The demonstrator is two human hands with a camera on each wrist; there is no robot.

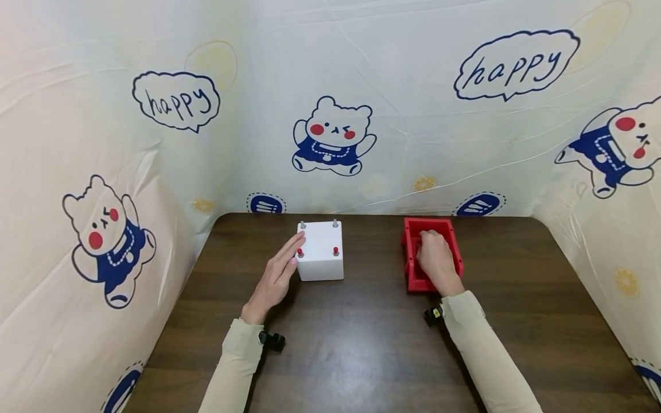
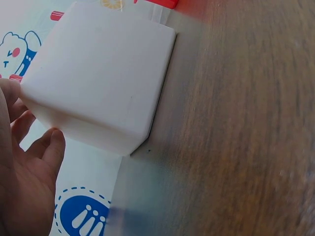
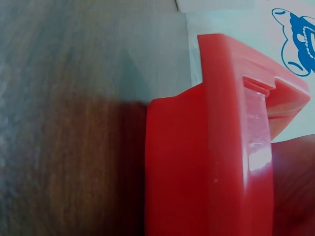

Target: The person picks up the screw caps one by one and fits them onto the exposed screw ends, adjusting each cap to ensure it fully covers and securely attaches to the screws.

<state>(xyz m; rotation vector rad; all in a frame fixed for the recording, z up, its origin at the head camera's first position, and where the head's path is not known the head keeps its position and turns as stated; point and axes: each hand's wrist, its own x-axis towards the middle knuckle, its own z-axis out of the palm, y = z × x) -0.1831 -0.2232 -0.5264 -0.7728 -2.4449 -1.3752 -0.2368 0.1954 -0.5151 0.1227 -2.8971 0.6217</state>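
A white box [image 1: 320, 267] stands on the table, with two bare metal posts [image 1: 335, 223] at the back of its top and two red-capped posts [image 1: 335, 251] at the front. My left hand [image 1: 271, 282] rests along the box's left side with its fingers extended. In the left wrist view, the thumb and fingertips of that hand [image 2: 29, 182] lie right at the edge of the white box [image 2: 103, 73]. My right hand [image 1: 436, 259] reaches down into a red bin [image 1: 411, 281], fingers bent downward. Its fingertips are hidden, so I cannot tell whether they hold anything. The bin's wall [image 3: 179, 167] blocks most of the right wrist view.
Both things stand on a dark wooden table [image 1: 361, 338], toward its far edge, with bare tabletop between them. A pale cloth printed with bears [image 1: 334, 140] surrounds the back and sides. Small black cameras [image 1: 272, 341] sit at both wrists.
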